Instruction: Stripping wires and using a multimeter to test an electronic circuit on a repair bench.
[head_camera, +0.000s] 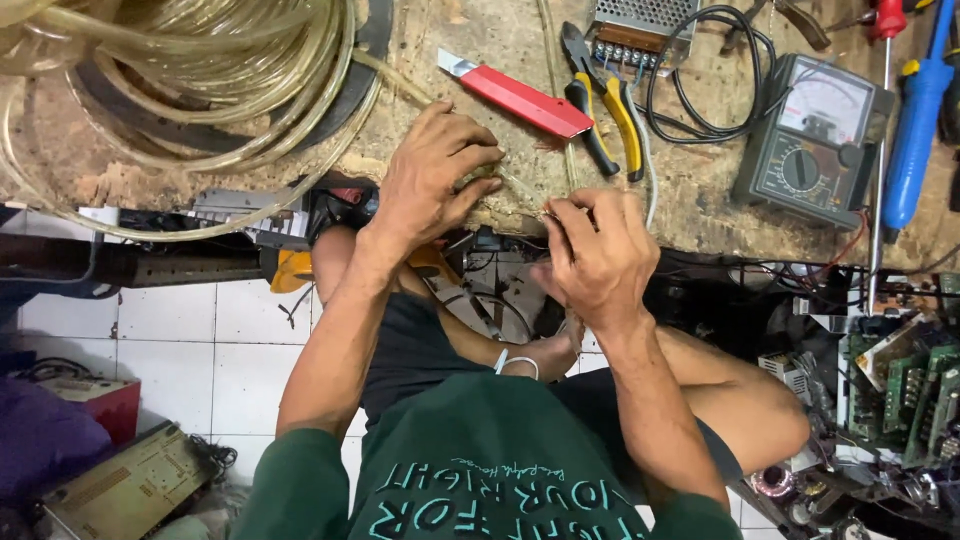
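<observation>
Person sits cross-legged at a worn, pitted wooden bench (690, 195), both hands busy at its front edge, centre of frame. Left hand (432, 175) lies palm-down w/ fingers (478, 160) curled and pressing a length of thin clear plastic-sheathed wire (522, 190) onto the wood. Right hand (597, 255) just right of it, fingers (580, 215) bunched tight in a pinch on the wire's end; can't tell if bare strands are showing, too small and half hidden by the knuckles. The wire runs between the two hands, then away up-left toward the big loose coil of clear tubing-like cable (200, 60) in the upper left of the frame.

How far along, judging by what lies here: the wire is pulled out from the coil and laid on the bench, so feeding out looks done. The red-handled utility knife (520, 100) w/ blade out sits just above the left hand, the black-and-yellow-handled pliers (600, 105) beside it, both put down and near, neither in hand. So I'd guess cutting or stripping is over, or paused, and the finger work on the end is the step in hand. Nothing is joined to the wire end yet as far as I can see.

Grey analogue multimeter (815, 140) at upper right w/ black leads, untouched, well apart from the hands. Perforated metal power supply box (640, 25) at top centre, no link to the held wire visible. Blue-handled screwdriver (915, 120) far right, lying idle
</observation>
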